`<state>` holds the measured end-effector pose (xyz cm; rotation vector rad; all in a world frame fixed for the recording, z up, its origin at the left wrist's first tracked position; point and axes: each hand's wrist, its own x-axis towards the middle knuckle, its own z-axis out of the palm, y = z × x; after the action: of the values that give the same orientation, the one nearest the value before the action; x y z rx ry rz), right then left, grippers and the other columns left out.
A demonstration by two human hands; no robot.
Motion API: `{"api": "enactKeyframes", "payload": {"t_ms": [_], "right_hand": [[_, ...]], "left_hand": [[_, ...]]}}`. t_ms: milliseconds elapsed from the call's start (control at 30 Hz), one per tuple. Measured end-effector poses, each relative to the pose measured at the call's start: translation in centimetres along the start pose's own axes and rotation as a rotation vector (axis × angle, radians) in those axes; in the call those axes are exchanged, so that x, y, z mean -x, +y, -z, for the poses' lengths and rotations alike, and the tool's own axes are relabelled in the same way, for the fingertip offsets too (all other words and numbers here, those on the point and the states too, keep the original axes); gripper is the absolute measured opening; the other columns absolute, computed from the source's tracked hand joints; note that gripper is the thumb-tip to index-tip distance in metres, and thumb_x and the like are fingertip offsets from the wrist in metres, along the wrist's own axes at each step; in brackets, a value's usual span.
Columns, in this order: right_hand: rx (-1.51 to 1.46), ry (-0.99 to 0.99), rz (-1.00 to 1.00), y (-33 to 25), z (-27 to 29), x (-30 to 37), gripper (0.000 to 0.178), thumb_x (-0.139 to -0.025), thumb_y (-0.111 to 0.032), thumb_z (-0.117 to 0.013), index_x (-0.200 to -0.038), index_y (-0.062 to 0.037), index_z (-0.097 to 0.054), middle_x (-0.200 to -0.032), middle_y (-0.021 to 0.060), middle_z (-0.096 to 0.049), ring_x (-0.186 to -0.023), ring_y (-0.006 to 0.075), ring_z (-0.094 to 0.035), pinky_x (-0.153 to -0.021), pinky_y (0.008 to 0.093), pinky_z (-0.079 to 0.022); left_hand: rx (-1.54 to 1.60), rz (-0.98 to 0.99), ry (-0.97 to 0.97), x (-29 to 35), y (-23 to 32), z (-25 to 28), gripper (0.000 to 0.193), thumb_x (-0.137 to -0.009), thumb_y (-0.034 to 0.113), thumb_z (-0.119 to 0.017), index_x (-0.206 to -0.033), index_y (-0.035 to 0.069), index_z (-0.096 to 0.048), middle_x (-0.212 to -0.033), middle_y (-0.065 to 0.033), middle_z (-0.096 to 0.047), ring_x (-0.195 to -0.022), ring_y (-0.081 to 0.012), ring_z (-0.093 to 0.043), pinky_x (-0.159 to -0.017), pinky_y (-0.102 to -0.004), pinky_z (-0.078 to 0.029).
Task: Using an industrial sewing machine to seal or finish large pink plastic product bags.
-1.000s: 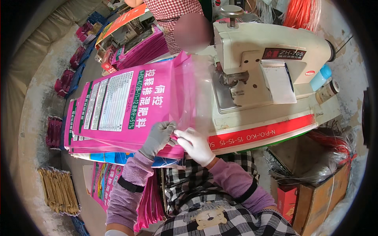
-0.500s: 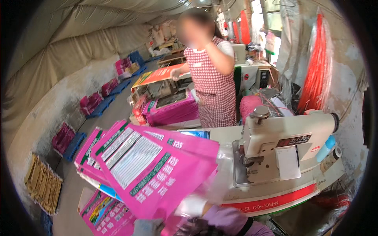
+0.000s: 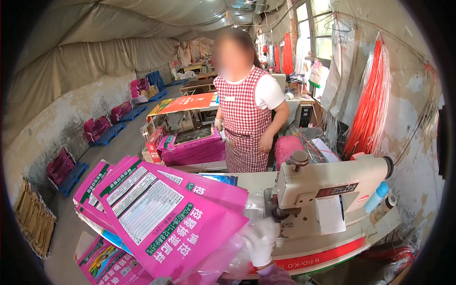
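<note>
My right hand (image 3: pixel 262 241), in a white glove and smeared by motion, is at the right edge of the top magenta printed bag (image 3: pixel 204 223). Clear plastic film (image 3: pixel 228 259) lies beside its wrist and fingers; whether the fingers grip it I cannot tell. Only a grey-gloved bit of my left hand (image 3: pixel 161 281) shows at the lower edge, by the bag's near corner, its fingers hidden. Beneath the top bag, several more magenta bags (image 3: pixel 90 185) fan out to the left. Right of my right hand stands a cream sewing machine (image 3: pixel 304 183) on its table.
Across the table a person in a checked apron (image 3: pixel 247 123) stands beside a stack of magenta bags (image 3: pixel 194 151). Red strands (image 3: pixel 368 104) hang on the right wall. A light-blue bottle (image 3: pixel 376 197) and a thread spool (image 3: pixel 384 209) stand behind the machine. Blue pallets (image 3: pixel 78 178) line the left wall.
My right hand has moved up and right from under the bag's edge toward the machine. My left hand has sunk lower. The person opposite has lowered a raised arm. The view has shifted.
</note>
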<state>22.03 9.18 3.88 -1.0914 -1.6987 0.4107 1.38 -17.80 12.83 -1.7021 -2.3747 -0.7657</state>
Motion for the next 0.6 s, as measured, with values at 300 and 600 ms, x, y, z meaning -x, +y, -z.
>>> {"api": "enactKeyframes", "payload": {"t_ms": [300,600], "right_hand": [[-0.033,-0.247,0.15,1.4,-1.5,-2.9,0.012,-0.078,-0.018,-0.071,-0.087,-0.0097,-0.068,-0.074,0.011,-0.065,-0.066,0.0283,-0.066,-0.06,0.0364,-0.053],[0.178,-0.551,0.947,-4.2,1.2,-8.6,0.037,-0.078,-0.016,-0.062,-0.113,-0.0082,-0.06,-0.123,0.0091,-0.059,-0.125,0.0264,-0.048,-0.097,0.0384,-0.044]], "left_hand": [[0.051,-0.007,-0.171,2.6,-3.0,-1.5,0.015,-0.084,0.02,-0.069,-0.094,0.012,-0.061,-0.073,-0.008,-0.066,-0.059,-0.0322,-0.061,-0.054,-0.0416,-0.048],[-0.056,-0.151,-0.275,6.4,-3.6,-0.2,0.047,-0.084,0.012,-0.062,-0.131,0.011,-0.058,-0.072,-0.0104,-0.061,-0.059,-0.0297,-0.059,-0.056,-0.0418,-0.047]]}}
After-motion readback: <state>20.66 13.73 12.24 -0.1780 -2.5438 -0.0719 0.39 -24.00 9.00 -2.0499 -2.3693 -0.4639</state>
